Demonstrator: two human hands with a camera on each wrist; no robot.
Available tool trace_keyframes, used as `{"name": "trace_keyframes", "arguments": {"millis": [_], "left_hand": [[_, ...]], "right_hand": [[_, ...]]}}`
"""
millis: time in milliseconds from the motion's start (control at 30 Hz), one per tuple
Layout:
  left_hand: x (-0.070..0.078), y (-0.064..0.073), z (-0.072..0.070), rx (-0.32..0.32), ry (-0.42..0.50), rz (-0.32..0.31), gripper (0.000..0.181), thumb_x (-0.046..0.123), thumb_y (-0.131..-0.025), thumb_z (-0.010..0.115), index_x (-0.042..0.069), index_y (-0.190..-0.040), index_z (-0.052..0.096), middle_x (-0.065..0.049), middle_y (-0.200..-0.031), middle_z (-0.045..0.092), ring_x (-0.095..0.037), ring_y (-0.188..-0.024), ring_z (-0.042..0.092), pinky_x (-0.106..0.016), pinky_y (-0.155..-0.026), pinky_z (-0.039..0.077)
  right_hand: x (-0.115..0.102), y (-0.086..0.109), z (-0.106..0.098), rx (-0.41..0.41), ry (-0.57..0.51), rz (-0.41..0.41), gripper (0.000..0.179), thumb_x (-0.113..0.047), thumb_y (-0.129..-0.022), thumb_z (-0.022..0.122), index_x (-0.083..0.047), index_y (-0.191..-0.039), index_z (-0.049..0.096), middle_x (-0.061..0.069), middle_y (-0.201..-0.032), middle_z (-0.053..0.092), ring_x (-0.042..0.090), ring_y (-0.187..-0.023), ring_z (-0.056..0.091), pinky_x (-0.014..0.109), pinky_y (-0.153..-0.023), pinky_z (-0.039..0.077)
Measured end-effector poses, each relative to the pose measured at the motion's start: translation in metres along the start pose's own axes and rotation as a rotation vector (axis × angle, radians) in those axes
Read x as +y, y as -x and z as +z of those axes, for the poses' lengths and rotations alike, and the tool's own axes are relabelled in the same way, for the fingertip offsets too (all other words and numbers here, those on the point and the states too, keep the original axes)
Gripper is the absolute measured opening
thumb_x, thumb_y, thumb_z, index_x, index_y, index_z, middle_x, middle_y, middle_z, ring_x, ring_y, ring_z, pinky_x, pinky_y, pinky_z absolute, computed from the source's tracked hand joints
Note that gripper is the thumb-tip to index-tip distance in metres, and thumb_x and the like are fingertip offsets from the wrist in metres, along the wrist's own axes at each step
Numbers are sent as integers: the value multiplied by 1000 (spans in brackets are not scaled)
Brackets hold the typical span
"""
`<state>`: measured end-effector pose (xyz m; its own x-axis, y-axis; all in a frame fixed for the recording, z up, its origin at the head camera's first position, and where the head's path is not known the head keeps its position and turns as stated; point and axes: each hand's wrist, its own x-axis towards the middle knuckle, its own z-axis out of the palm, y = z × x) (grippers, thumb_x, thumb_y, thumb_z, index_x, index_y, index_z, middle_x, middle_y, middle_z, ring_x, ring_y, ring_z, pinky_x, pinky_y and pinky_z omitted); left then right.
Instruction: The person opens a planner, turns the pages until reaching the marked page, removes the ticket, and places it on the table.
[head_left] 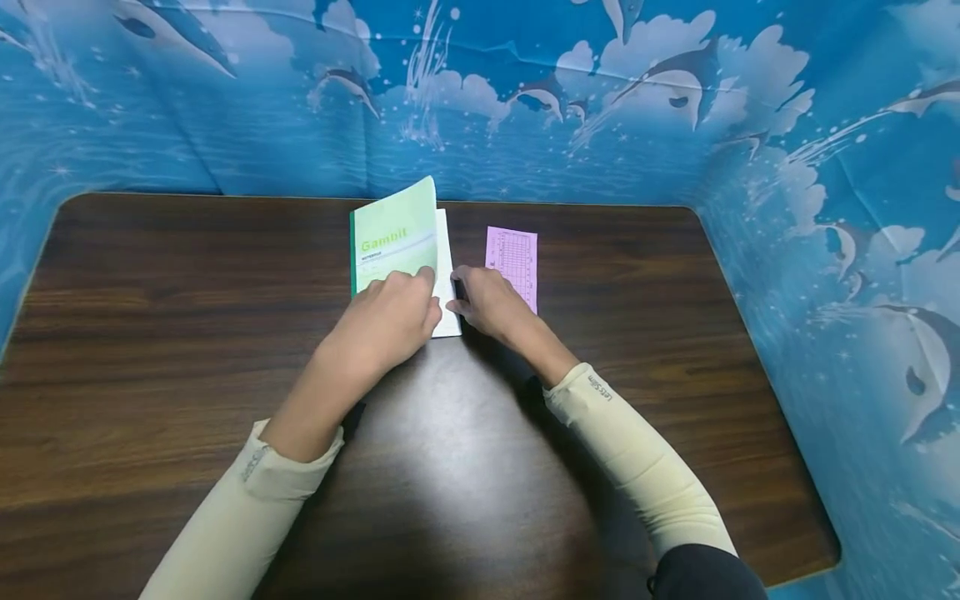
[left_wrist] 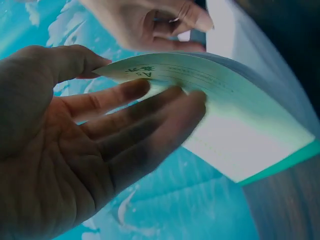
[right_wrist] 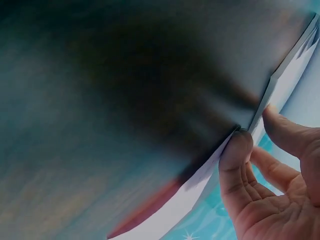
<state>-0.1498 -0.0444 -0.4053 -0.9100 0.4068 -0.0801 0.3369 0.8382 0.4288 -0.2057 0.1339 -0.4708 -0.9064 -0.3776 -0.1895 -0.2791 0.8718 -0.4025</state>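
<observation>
A pale green notebook [head_left: 393,229] with "Gambit" printed on it lies toward the table's far edge, its front cover lifted and bowed upward. White pages [head_left: 446,287] show beneath the cover's right side. With thumb and fingers, my left hand [head_left: 393,312] holds the cover's loose corner; in the left wrist view the cover [left_wrist: 240,115] curves between them. My right hand [head_left: 491,304] is at the notebook's right edge, its thumb touching the page edges [right_wrist: 265,97]. Its index fingertip is close to the purple printed sheet [head_left: 513,258], which the hand partly covers.
The dark wooden table [head_left: 187,333] runs out to both sides. A blue curtain [head_left: 300,100] with dolphins rises along the far edge and right side. Light sleeves cover both forearms.
</observation>
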Motion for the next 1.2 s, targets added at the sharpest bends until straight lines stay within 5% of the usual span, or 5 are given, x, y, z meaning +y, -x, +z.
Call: {"name": "trace_keyframes", "arguments": {"millis": [233,333,500,767,1200], "left_hand": [[-2,0,17,-187,-12,-20,20,15,-107,59,-4,-110,63,-18,-89,65,-26,-68,58,-39,-58,48],[-6,3,22,-270,-26,-34,21,11,-107,59,-7,-117,67,-31,-122,70,-31,-86,68,-38,-63,51],[-14,7,24,-353,-49,-40,40,12,-109,58,-7,-144,59,-33,-166,37,-45,-121,70,-43,-80,57],[-29,11,24,-356,31,-24,51,14,-110,55,0,-159,48,-25,-173,31,-47,-155,41,-62,-124,41],[-55,34,29,-233,154,48,48,15,-111,59,3,-157,52,-23,-171,37,-43,-161,33,-65,-128,34]], "right_hand": [[3,0,2,-6,0,-6,39,-11,-103,71,-3,-140,64,16,-114,74,24,-94,63,44,-82,60],[4,0,1,-9,-11,-8,41,-10,-103,71,-4,-142,63,15,-110,74,23,-90,63,42,-79,59],[7,1,-3,-32,-42,-1,49,-14,-104,72,-6,-150,58,12,-102,74,23,-86,67,39,-75,57],[11,2,-7,-86,-79,-24,70,-12,-104,70,-4,-165,37,12,-100,75,21,-83,64,35,-76,54],[23,23,-22,-48,-318,-24,56,-21,-110,62,-7,-161,46,15,-142,68,30,-122,70,45,-96,62]]}}
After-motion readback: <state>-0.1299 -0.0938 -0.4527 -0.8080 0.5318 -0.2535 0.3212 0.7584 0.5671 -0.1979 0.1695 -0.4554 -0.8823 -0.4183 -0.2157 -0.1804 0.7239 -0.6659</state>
